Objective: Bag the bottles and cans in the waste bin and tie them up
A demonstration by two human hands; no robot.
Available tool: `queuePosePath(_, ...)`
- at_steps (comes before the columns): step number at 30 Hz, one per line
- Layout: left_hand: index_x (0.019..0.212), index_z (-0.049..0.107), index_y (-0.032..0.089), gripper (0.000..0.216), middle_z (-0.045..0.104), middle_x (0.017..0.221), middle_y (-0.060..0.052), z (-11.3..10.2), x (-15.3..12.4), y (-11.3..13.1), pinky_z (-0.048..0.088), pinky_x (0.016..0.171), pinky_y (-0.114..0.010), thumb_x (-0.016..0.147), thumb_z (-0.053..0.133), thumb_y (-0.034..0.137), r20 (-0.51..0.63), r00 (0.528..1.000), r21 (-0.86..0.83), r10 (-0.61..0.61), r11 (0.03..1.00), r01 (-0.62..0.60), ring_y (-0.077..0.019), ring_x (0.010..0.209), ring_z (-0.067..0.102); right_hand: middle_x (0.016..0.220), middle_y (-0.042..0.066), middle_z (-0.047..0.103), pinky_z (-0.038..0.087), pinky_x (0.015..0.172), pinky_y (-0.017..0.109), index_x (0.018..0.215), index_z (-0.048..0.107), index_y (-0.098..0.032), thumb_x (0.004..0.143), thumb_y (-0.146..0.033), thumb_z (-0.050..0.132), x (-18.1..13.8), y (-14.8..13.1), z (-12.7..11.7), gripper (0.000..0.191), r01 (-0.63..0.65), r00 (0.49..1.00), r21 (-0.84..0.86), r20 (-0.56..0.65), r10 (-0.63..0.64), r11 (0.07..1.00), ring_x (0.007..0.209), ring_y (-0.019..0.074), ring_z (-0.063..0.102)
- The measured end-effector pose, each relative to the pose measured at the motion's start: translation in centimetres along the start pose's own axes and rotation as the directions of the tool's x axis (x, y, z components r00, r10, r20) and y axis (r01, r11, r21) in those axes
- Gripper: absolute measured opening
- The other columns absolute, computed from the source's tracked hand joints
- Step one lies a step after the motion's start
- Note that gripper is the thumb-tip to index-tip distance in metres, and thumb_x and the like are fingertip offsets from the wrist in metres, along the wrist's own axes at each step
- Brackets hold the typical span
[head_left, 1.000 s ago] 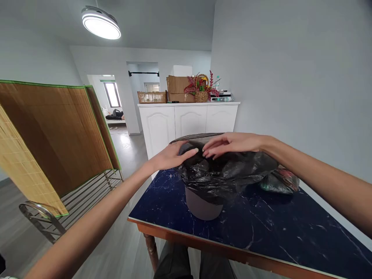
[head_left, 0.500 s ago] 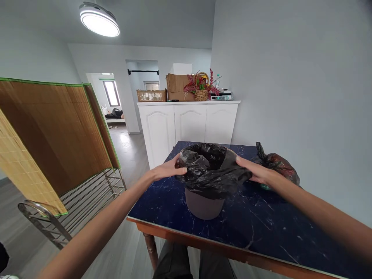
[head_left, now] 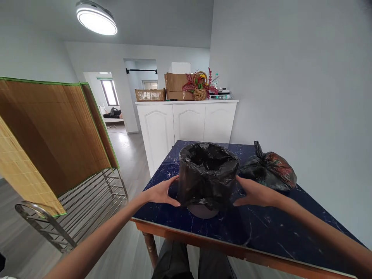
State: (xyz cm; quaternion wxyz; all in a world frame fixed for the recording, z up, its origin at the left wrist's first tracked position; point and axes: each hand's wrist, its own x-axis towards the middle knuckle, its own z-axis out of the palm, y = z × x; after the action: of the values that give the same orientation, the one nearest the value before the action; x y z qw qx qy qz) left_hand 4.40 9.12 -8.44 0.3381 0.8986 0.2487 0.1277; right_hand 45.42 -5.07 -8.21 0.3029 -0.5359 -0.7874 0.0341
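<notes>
A grey trash bin stands upright on the table, its base showing below a black trash bag. The bag lines the bin's mouth and hangs folded down over most of its outer wall. On the left side, my left hand is open, with thumb and fingers spread close against the bag. My right hand mirrors it on the other side, also open, thumb apart from the fingers. Some fingertips are hidden behind the bag, so light contact cannot be told.
Behind my right hand, a knotted, filled black bag rests on the blue marbled table. A metal rack draped with a bamboo mat stands left. A white cabinet holding cardboard boxes and a flower basket is beyond.
Both hands have gone from the bag's upper edge down along the bin's sides and opened. The bag's folded-over part now reaches lower, covering more of the bin.
</notes>
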Motion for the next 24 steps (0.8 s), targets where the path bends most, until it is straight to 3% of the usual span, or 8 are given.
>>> queuePosePath(3, 0.166, 0.035, 0.026, 0.109, 0.042, 0.171, -0.014, 0.0, -2.5, -1.4, 0.035, 0.129, -0.056, 0.078, 0.088, 0.061, -0.057, 0.993, 0.071, -0.101, 0.992, 0.105, -0.0369, 0.157, 0.042, 0.150, 0.019, 0.064, 0.062, 0.098, 0.062, 0.152, 0.056, -0.019, 0.095, -0.050, 0.066, -0.5, -1.3, -3.2, 0.066, -0.105, 0.992, -0.106, -0.081, 0.096, 0.989, 0.129, 0.0447, 0.068)
queuePosePath(5, 0.163, 0.042, 0.026, 0.094, 0.049, 0.167, -0.012, 0.3, -3.4, -2.5, 0.043, 0.125, -0.053, 0.086, 0.079, 0.065, -0.140, 0.981, 0.130, -0.137, 0.979, 0.156, -0.0347, 0.152, 0.049, 0.151, 0.015, 0.063, 0.060, 0.103, 0.056, 0.152, 0.054, -0.023, 0.104, -0.047, 0.053, -0.3, -4.2, -5.4, 0.054, -0.154, 0.967, -0.195, -0.230, 0.108, 0.969, 0.128, 0.0379, 0.068)
queuePosePath(7, 0.159, 0.048, 0.026, 0.080, 0.057, 0.161, -0.011, 0.9, -3.7, -3.6, 0.049, 0.121, -0.050, 0.094, 0.069, 0.067, -0.244, 0.959, 0.180, -0.142, 0.965, 0.189, -0.0327, 0.146, 0.057, 0.146, 0.010, 0.066, 0.061, 0.099, 0.047, 0.145, 0.058, -0.028, 0.107, -0.048, 0.054, 0.3, -7.7, -6.9, 0.044, -0.076, 0.952, -0.191, -0.305, 0.014, 0.979, 0.117, 0.0302, 0.073)
queuePosePath(9, 0.156, 0.051, 0.024, 0.072, 0.060, 0.157, -0.012, 1.7, -3.8, -4.5, 0.050, 0.120, -0.050, 0.099, 0.060, 0.067, -0.329, 0.934, 0.212, -0.142, 0.952, 0.220, -0.0322, 0.144, 0.059, 0.143, 0.009, 0.068, 0.058, 0.106, 0.044, 0.141, 0.060, -0.028, 0.107, -0.048, 0.056, 1.2, -10.7, -7.2, 0.040, 0.092, 0.954, -0.171, -0.265, -0.136, 0.981, 0.127, 0.0280, 0.068)
queuePosePath(14, 0.150, 0.056, 0.021, 0.068, 0.053, 0.163, -0.014, 3.7, -4.3, -5.6, 0.042, 0.126, -0.055, 0.101, 0.055, 0.068, -0.400, 0.909, 0.269, -0.118, 0.933, 0.240, -0.0347, 0.152, 0.049, 0.124, 0.009, 0.076, 0.059, 0.103, 0.050, 0.137, 0.064, -0.025, 0.100, -0.051, 0.071, 3.8, -13.0, -4.6, 0.046, 0.258, 0.956, -0.247, -0.072, -0.283, 0.934, 0.123, 0.0312, 0.068)
queuePosePath(18, 0.145, 0.061, 0.025, 0.061, 0.053, 0.164, -0.012, 4.5, -4.8, -5.9, 0.043, 0.125, -0.055, 0.101, 0.056, 0.067, -0.389, 0.918, 0.336, -0.071, 0.917, 0.213, -0.0341, 0.155, 0.045, 0.127, 0.017, 0.072, 0.053, 0.109, 0.062, 0.145, 0.058, -0.017, 0.084, -0.046, 0.090, 4.6, -12.8, -2.0, 0.075, 0.252, 0.944, -0.447, -0.083, -0.320, 0.858, 0.123, 0.0392, 0.066)
queuePosePath(22, 0.143, 0.063, 0.025, 0.057, 0.056, 0.162, -0.011, 4.6, -4.8, -6.2, 0.041, 0.127, -0.054, 0.103, 0.055, 0.065, -0.390, 0.920, 0.367, -0.044, 0.909, 0.199, -0.0327, 0.155, 0.046, 0.161, 0.031, 0.043, 0.020, 0.123, 0.083, 0.168, 0.027, -0.013, 0.069, -0.041, 0.101, 3.2, -13.2, 0.5, 0.127, 0.164, 0.925, -0.596, -0.184, -0.332, 0.786, 0.153, 0.0553, 0.035)
queuePosePath(24, 0.143, 0.063, 0.025, 0.055, 0.056, 0.161, -0.010, 4.7, -4.8, -6.4, 0.041, 0.127, -0.054, 0.104, 0.054, 0.063, -0.394, 0.919, 0.379, -0.033, 0.905, 0.195, -0.0323, 0.155, 0.046, 0.171, 0.033, 0.025, 0.015, 0.122, 0.086, 0.169, 0.021, -0.015, 0.066, -0.036, 0.103, 2.0, -13.6, 1.8, 0.133, 0.170, 0.913, -0.617, -0.195, -0.358, 0.768, 0.159, 0.0581, 0.017)
